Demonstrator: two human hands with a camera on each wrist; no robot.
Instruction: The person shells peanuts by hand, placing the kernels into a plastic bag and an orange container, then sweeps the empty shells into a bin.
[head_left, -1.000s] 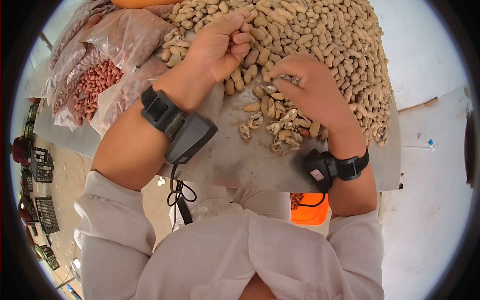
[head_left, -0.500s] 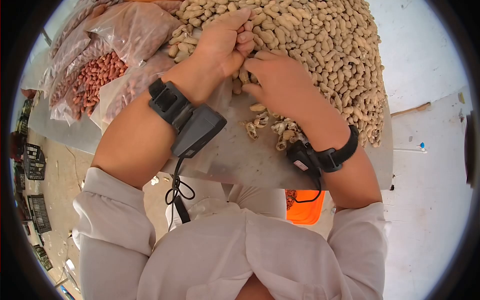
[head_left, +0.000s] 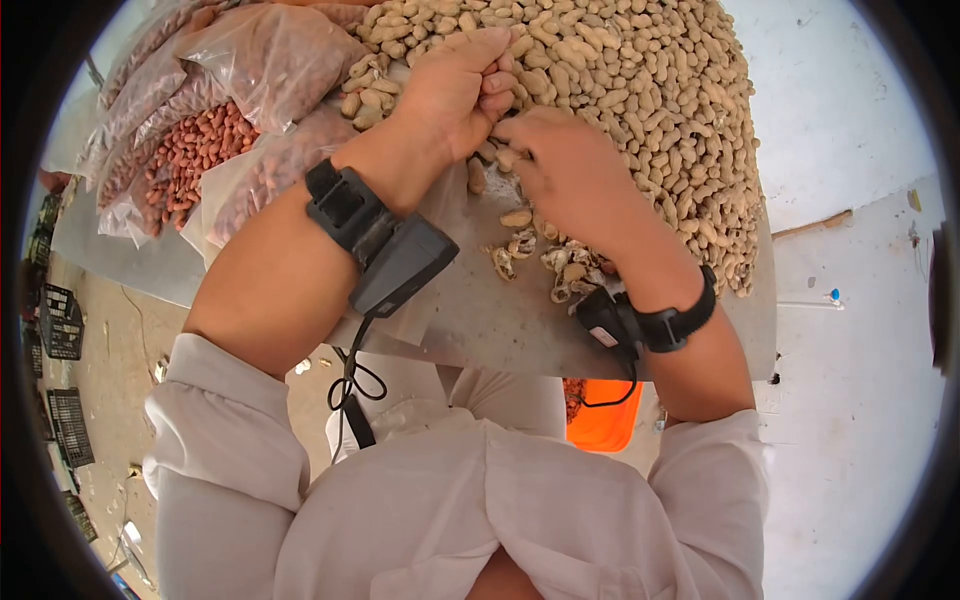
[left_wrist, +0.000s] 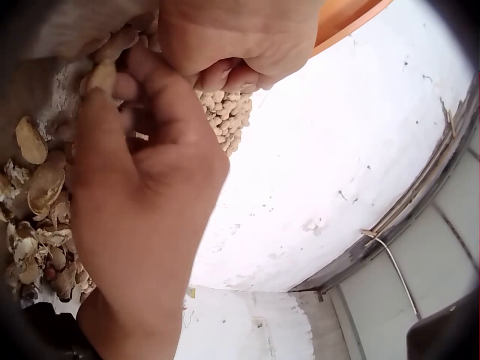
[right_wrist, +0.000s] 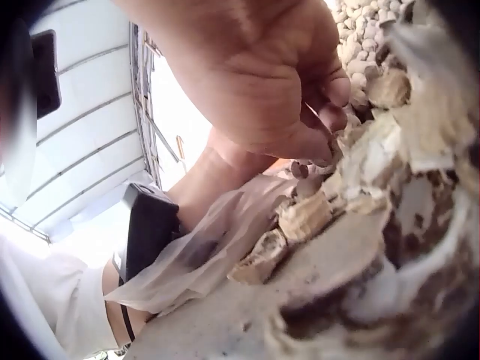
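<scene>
My left hand (head_left: 455, 95) lies over the near left edge of a heap of unshelled peanuts (head_left: 660, 90), fingers curled in toward the palm. Its palm is turned out of sight, hiding anything inside. Close beside it, my right hand (head_left: 580, 175) has thumb and fingers together at the heap's edge. In the left wrist view, the right thumb and fingertips pinch a tan peanut (left_wrist: 102, 78). Below the right hand lie broken peanut shells (head_left: 568, 268), large and blurred in the right wrist view.
Clear plastic bags (head_left: 265, 60) of peanuts lie at the left, one showing red shelled kernels (head_left: 205, 150). The metal tabletop (head_left: 460, 310) ends near my lap. An orange container (head_left: 608, 415) stands below the edge. A white wall (head_left: 850, 330) borders the right side.
My right hand has moved left from above the broken shells, where it held shell pieces, to beside the left hand. The left hand has stayed nearly in place.
</scene>
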